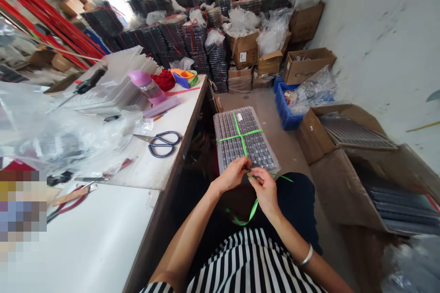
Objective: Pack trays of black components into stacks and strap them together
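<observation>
A stack of clear plastic trays [227, 155] filled with rows of small dark parts stands on the floor in front of my knees. Bright green ribbon [242, 139] crosses over its top in both directions. At the near edge of the stack, my left hand [235, 173] pinches the ribbon. Close beside it, my right hand [264, 187] is also closed on the ribbon, thumb and fingers pressed together. One loose end sticks out to the right, and another hangs in a curl below my hands. Whether a knot sits between my fingertips is hard to make out.
Scissors [163, 143] lie on the white table [178, 119] to my left, with a purple-lidded bottle [147, 87] and ribbon rolls [184, 77] farther back. Cardboard boxes [312, 135] and a blue crate [287, 116] line the right. Wrapped stacks [195, 43] fill the back.
</observation>
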Demonstrator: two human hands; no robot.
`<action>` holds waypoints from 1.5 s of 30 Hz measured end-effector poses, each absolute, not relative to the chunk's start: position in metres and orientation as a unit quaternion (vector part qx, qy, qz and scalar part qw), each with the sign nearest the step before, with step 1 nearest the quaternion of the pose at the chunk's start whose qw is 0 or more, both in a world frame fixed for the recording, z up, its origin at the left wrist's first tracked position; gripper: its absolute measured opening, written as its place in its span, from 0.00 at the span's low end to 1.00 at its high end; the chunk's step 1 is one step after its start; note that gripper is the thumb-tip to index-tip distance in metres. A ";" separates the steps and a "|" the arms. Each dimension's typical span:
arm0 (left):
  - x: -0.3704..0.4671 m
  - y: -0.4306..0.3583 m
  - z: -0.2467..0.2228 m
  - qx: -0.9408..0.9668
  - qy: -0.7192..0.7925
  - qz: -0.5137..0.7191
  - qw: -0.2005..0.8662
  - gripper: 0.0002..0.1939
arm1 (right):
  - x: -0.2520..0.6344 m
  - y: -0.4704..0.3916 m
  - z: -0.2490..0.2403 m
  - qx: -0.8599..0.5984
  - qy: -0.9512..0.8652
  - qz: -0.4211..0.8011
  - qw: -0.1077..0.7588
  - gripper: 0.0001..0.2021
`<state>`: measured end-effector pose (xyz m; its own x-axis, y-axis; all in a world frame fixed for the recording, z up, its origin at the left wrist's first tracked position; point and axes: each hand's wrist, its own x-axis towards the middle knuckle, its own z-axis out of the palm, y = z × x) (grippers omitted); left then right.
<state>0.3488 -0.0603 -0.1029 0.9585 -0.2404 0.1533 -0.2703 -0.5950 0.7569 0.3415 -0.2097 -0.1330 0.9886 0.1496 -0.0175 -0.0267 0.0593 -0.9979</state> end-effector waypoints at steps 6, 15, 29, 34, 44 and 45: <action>0.330 -0.061 -0.103 0.893 -0.134 0.045 0.427 0.11 | 0.348 -0.211 -0.137 -0.634 -0.009 0.110 0.765 0.10; 0.331 -0.071 -0.122 0.888 -0.097 0.104 0.438 0.03 | 0.352 -0.219 -0.129 -0.601 -0.023 0.181 0.778 0.10; 0.339 -0.065 -0.097 0.889 -0.100 0.029 0.447 0.05 | 0.345 -0.209 -0.131 -0.738 -0.074 0.067 0.667 0.10; 0.342 -0.072 -0.103 0.909 -0.113 0.037 0.399 0.07 | 0.348 -0.211 -0.129 -0.727 -0.081 0.137 0.668 0.15; 0.346 0.003 -0.085 0.939 -0.010 0.151 0.309 0.13 | 0.358 -0.238 -0.144 -0.806 -0.069 0.013 0.588 0.07; 0.343 0.011 -0.083 0.938 0.020 0.170 0.301 0.13 | 0.357 -0.239 -0.147 -0.810 -0.073 0.010 0.582 0.07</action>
<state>0.3428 0.0111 -0.0833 0.9414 0.1391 0.3072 -0.0655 -0.8180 0.5714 0.3573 -0.2388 -0.1472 0.9891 0.1307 0.0682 0.1064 -0.3126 -0.9439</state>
